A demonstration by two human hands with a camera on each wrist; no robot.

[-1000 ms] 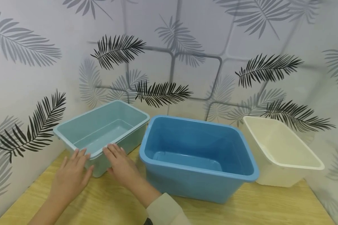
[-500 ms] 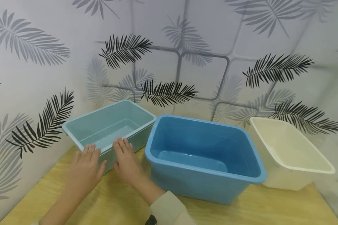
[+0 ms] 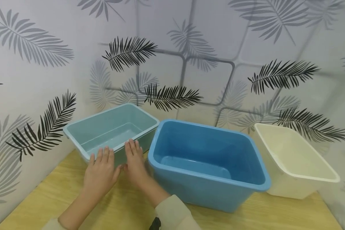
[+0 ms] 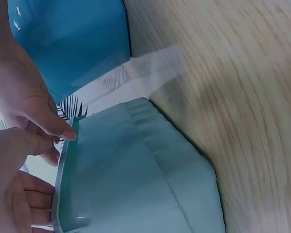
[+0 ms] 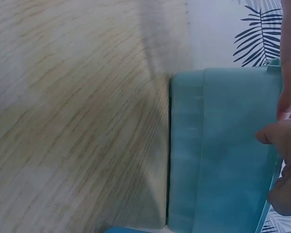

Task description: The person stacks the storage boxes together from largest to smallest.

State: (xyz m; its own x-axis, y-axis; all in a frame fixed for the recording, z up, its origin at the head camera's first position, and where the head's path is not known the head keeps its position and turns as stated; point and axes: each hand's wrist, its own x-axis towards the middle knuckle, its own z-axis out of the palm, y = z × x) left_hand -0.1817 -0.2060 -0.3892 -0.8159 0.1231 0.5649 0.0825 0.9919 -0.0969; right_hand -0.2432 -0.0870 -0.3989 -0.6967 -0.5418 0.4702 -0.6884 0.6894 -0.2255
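A pale teal plastic bin [image 3: 109, 123] stands at the left in the head view, with nothing inside it. My left hand [image 3: 99, 174] lies on its near rim, fingers extended over the edge and thumb pointing right. Just right of it, my right hand [image 3: 135, 166] rests on the same rim with its fingers together and straight. The two thumbs come close to meeting outside the bin. Seen from the left wrist, the thumb tip of the right hand [image 4: 24, 92] is at the rim edge. The right wrist view shows the bin's outer wall [image 5: 233, 150] sitting on the table.
A deeper blue bin [image 3: 206, 182] stands right of the teal one, its corner near my right hand. Farther right is a cream bin [image 3: 293, 187]. All are on a wood-grain table [image 3: 117, 210], backed by a leaf-patterned wall covering [image 3: 206, 32].
Both hands have shifted right along the near rim, and the left has come nearer the right. The head view has swung a little left. The bins have kept their places.
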